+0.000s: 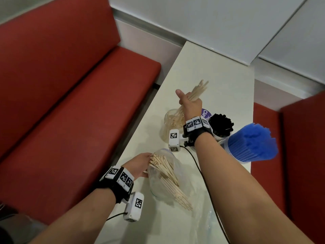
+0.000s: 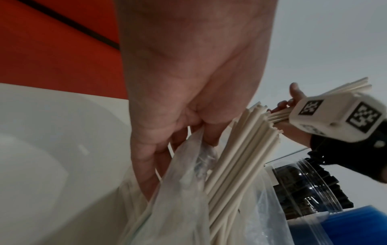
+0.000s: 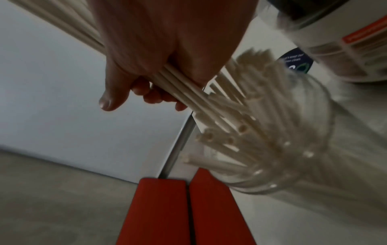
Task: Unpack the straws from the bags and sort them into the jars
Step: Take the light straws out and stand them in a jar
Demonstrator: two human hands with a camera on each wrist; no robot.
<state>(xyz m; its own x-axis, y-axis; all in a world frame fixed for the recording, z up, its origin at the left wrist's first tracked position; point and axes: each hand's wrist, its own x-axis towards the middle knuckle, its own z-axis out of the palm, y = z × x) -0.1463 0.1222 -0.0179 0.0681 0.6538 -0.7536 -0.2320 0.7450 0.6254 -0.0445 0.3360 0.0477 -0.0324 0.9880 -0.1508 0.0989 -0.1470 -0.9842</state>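
Cream paper straws are the job right now. From the head view, the right hand (image 1: 190, 103) is wrapped round a bunch of straws (image 1: 197, 91), with the thumb sticking out. Their low ends dip into the clear jar (image 1: 168, 118) at about 12 o'clock on the tabletop (image 1: 219, 71). I think this bunch is going in, so next the hand should let go gently. At 6 o'clock the left hand (image 1: 140, 164) holds the mouth of the plastic bag (image 1: 158, 187), where more straws (image 1: 168, 175) wait. At 3 o'clock stand a jar of black straws (image 1: 220, 124) and a jar of blue straws (image 1: 251, 143).

Left wrist view: the fingers (image 2: 146, 165) pinch the thin, crinkly bag edge.

Right wrist view: the straws are smooth, hollow tubes leaning every which way in the jar.
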